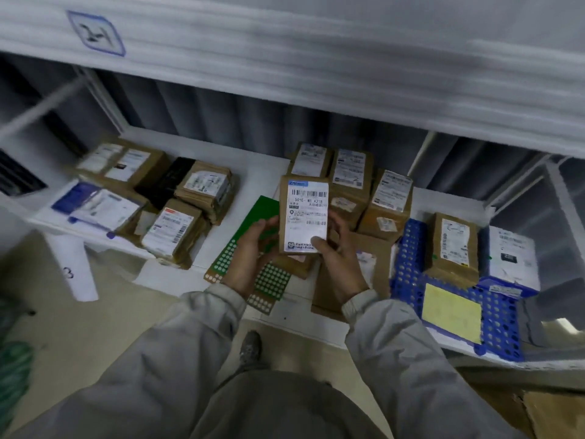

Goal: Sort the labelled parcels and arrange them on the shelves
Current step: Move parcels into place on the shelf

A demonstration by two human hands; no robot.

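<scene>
I hold a small brown parcel (304, 213) with a white shipping label upright over the white shelf (259, 172). My right hand (337, 261) grips its lower right edge, thumb on the label. My left hand (253, 251) holds its left side with curled fingers. Under my hands lies a green sheet of round stickers (237, 248). Stacks of labelled brown parcels stand behind (351, 175) and at the left (177, 229).
A blue perforated basket (411, 280) at the right holds a brown parcel (454, 245), a white one (512, 258) and a yellow note (451, 312). An upper shelf (316, 58) overhangs close above. Flat cardboard (332, 296) lies below my right hand.
</scene>
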